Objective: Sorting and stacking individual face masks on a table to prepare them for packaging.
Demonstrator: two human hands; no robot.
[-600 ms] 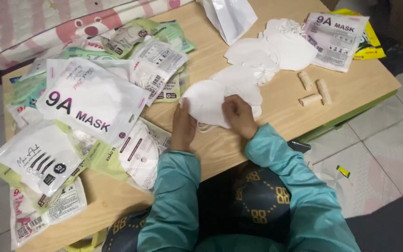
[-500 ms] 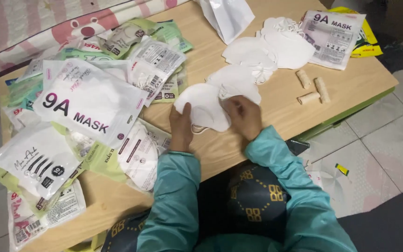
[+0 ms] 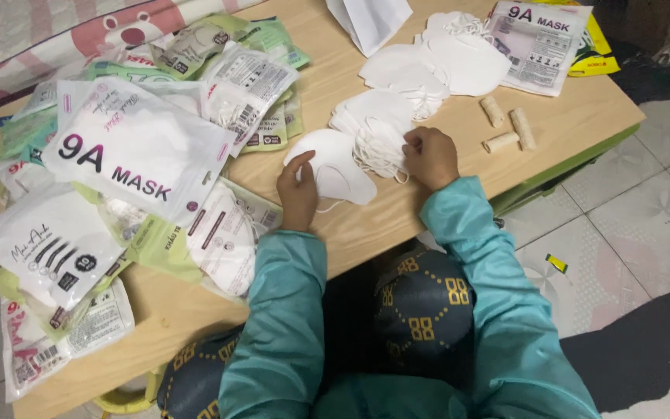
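On the bench, left hand lay flat, fingers spread, pinning a white mask; right hand pinched the ear loops (grip partly hidden). Step looked like sorting; loops probably need untangling.

A low wooden tabletop fills the far part of the scene. It is light brown and has a green edge on the right side. The floor on the right has pale tiles with soft flower shapes. A small yellow scrap lies on the tiles. A dark mat covers the near right corner. At the far left lies a cloth with pink and red pictures. The light is soft and even.
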